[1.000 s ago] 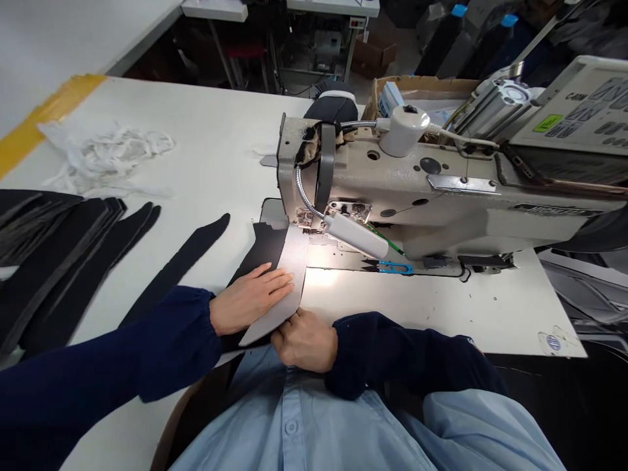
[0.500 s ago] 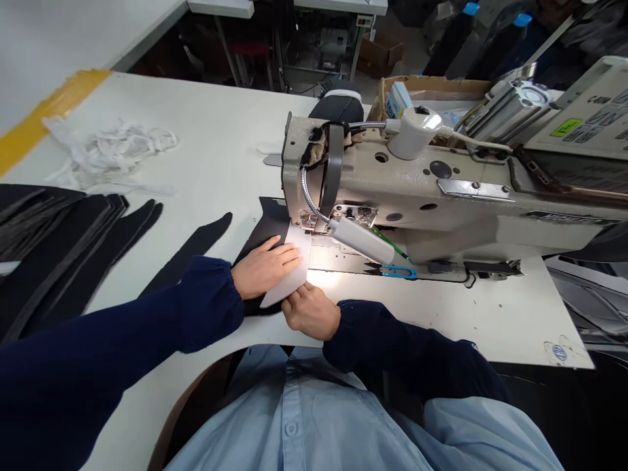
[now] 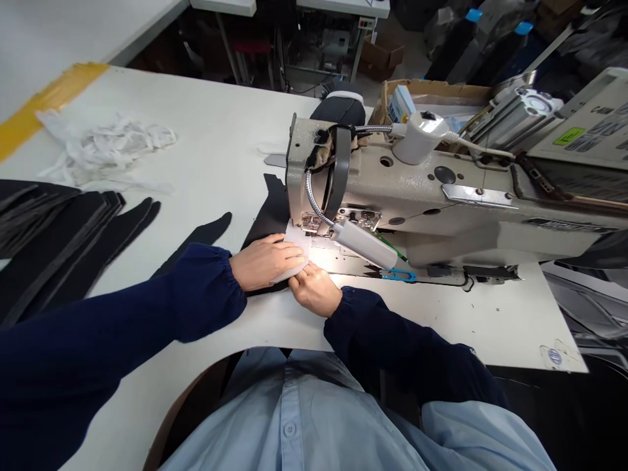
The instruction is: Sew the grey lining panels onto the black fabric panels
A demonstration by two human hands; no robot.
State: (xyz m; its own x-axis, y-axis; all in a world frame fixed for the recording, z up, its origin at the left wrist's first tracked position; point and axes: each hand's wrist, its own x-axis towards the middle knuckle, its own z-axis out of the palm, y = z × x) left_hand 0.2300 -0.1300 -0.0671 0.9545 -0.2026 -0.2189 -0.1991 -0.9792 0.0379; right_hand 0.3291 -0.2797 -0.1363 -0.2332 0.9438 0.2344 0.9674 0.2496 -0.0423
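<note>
My left hand point(image 3: 267, 261) lies flat, fingers stretched out, on a pale grey fabric piece point(image 3: 296, 235) and the black fabric piece point(image 3: 269, 212) beneath it. Both layers lead under the head of the sewing machine point(image 3: 373, 170), where a small lamp point(image 3: 366, 243) lights the work. Close beside it, my right hand point(image 3: 316, 289) has its fingers closed on the near edge of the fabric, which the fingertips partly hide. The needle is too small to make out. Blue-handled thread snips point(image 3: 398, 275) rest on the machine bed to the right.
A stack of black fabric pieces point(image 3: 63, 248) lies at the left, with a single black piece point(image 3: 199, 241) nearer the machine. Behind the stack is a tangle of white strips point(image 3: 118, 147). A cardboard box point(image 3: 383, 108) stands behind the machine.
Both fabric layers have moved away from my body, further under the machine head, with less of the pale piece showing. My hands have shifted slightly forward with them.
</note>
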